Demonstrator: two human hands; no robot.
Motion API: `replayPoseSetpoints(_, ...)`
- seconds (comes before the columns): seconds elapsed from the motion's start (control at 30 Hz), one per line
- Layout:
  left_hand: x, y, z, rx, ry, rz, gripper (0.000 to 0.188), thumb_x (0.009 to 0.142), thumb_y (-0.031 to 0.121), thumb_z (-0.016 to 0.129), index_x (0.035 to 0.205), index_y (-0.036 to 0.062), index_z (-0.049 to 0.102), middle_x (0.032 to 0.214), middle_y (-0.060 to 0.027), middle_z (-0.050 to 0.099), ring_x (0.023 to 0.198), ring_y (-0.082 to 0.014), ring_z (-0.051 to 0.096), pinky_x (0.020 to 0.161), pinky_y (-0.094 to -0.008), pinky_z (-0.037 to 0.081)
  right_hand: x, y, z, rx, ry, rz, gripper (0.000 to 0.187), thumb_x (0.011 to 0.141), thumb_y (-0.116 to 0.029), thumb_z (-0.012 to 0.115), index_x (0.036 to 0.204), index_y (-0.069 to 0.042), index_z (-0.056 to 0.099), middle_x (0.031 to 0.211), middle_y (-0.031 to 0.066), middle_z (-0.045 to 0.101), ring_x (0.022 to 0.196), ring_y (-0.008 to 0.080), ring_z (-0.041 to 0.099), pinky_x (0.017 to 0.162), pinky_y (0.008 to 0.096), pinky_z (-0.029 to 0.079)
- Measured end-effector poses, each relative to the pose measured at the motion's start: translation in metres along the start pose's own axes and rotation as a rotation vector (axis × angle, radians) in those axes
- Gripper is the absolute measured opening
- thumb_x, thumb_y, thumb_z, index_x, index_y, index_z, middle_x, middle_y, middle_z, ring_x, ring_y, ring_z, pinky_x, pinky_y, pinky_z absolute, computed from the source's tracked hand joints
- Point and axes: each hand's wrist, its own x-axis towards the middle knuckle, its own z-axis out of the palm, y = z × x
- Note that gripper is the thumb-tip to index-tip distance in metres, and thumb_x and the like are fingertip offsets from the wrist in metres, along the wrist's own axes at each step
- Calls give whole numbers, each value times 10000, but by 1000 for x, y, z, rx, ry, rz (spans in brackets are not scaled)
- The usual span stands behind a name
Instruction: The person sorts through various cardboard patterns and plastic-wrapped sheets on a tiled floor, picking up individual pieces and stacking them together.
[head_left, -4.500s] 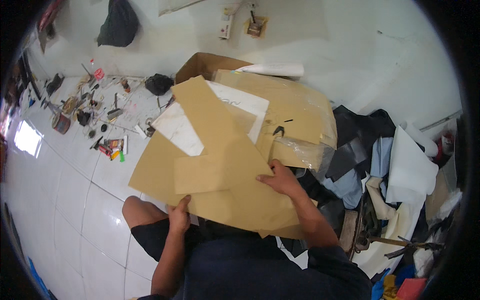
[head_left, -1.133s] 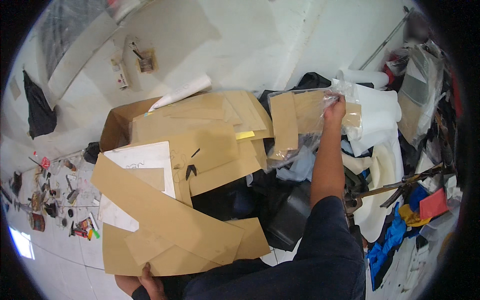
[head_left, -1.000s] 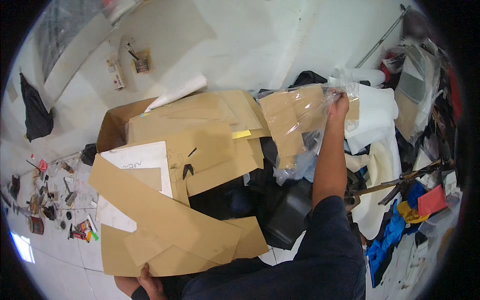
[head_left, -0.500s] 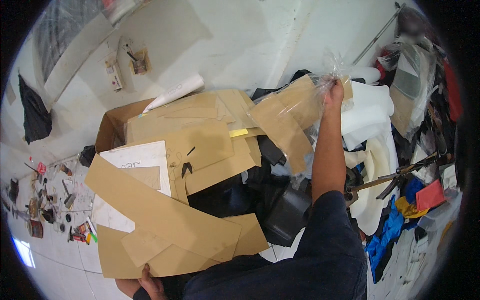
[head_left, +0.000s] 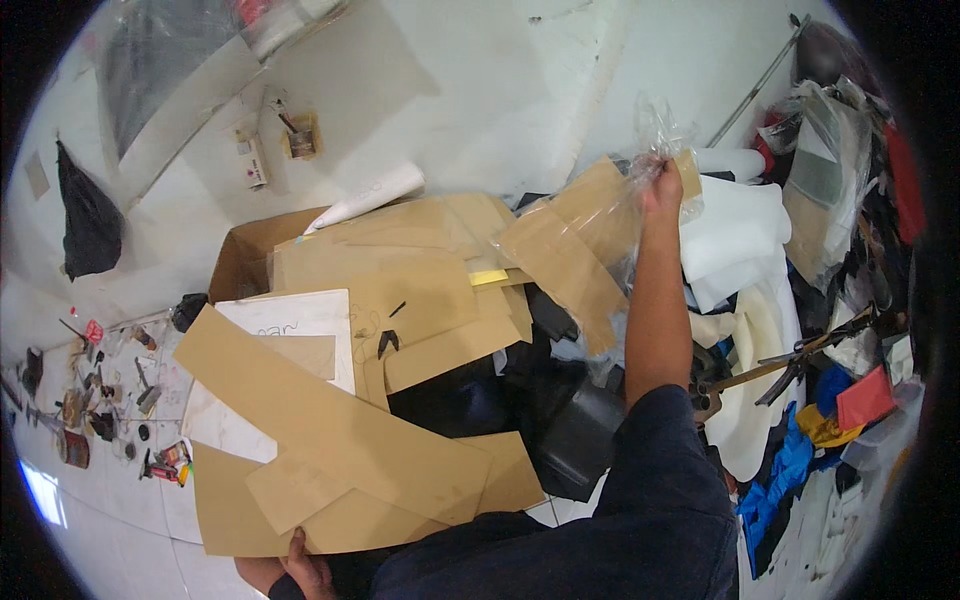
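My right hand [head_left: 661, 187] is closed round the gathered top of a clear plastic bag [head_left: 622, 215], far off to the right with the arm stretched out. Brown card pieces [head_left: 560, 250] show through the bag's film. At the lower edge, my left hand [head_left: 308, 570] pinches the near edge of a stack of large brown card sheets [head_left: 370, 455], thumb on top and fingers hidden beneath. One long sheet lies slantwise over the others. Beyond it is a white board [head_left: 310, 318] with handwriting, partly covered by card.
More brown card sheets [head_left: 420, 280] lie by an open cardboard box [head_left: 240, 245] against the wall, with a white roll [head_left: 370, 197] on top. Black material [head_left: 450, 410] sits in the middle. White rolled sheets [head_left: 735, 235] and coloured scraps fill the right; small tools [head_left: 148, 398] litter the left floor.
The view has turned slightly, so the wall and pile sit a little farther right. Both hands keep their grips; the bag hangs in nearly the same place.
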Motion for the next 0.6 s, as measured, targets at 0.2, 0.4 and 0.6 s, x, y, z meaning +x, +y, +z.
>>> replayPoseSetpoints(0.2, -8, 8, -11, -98, 32, 34, 554, 784, 29, 653, 1289, -46, 435, 1188, -157, 566, 1092, -300, 571, 948, -428, 475, 28, 21, -23, -192, 210, -118, 216, 969, -215, 448, 942, -37, 568, 872, 105, 606, 822, 251, 582, 810, 385, 505)
replayPoseSetpoints(0.4, -24, 28, -31, -245, 94, 9, 503, 806, -36, 612, 1283, -26, 451, 1217, -154, 568, 1110, -304, 575, 957, -429, 473, 113, -50, -108, -453, 87, -68, 317, 953, -253, 456, 1109, -10, 587, 1057, 134, 625, 977, 283, 578, 888, 427, 485)
replayPoseSetpoints(0.6, -47, 50, -34, -240, 235, 109, 502, 806, -3, 622, 1278, -20, 452, 1195, -154, 577, 1086, -304, 588, 930, -421, 491, 133, -9, -122, -843, 103, -139, 381, 935, -260, 511, 1220, -8, 540, 1195, 140, 582, 1089, 270, 547, 945, 396, 454)
